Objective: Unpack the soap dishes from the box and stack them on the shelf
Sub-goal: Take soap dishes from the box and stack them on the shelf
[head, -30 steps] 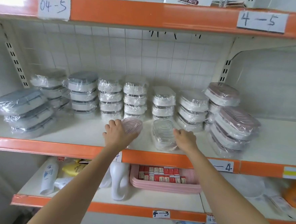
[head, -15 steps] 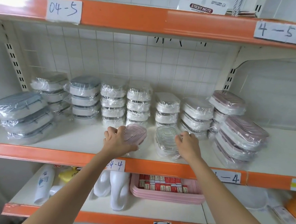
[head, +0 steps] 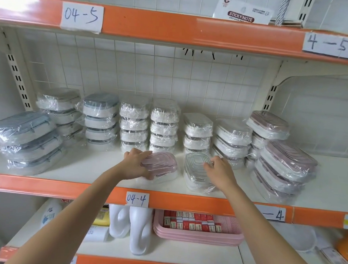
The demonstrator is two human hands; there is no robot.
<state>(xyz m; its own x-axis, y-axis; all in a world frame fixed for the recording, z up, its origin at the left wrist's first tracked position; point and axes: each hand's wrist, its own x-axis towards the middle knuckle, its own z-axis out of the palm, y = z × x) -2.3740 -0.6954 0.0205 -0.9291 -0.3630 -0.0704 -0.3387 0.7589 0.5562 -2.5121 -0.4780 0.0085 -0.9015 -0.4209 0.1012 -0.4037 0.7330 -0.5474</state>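
My left hand [head: 136, 164] grips a pink-lidded soap dish [head: 160, 165] in clear wrap, tilted up on the front of the middle shelf [head: 96, 172]. My right hand [head: 221, 170] rests on the right side of a grey-lidded soap dish [head: 195, 170], which lies on that shelf just right of the pink one. Behind both stand rows of wrapped soap dishes: white stacks [head: 163, 125] in the middle, grey-blue stacks [head: 27, 140] at the left, pink stacks [head: 284, 166] at the right. No box is in view.
An orange shelf edge labelled 04-4 [head: 137, 199] runs just below my wrists. The shelf above carries a sticky-note pack [head: 242, 13]. The lower shelf holds white plastic items [head: 139, 228], a pink tray [head: 199, 234] with small red boxes, and bottles [head: 50, 214].
The view has tilted up slightly. My left hand has raised the pink dish to a steeper tilt; my right hand stays on the grey dish.
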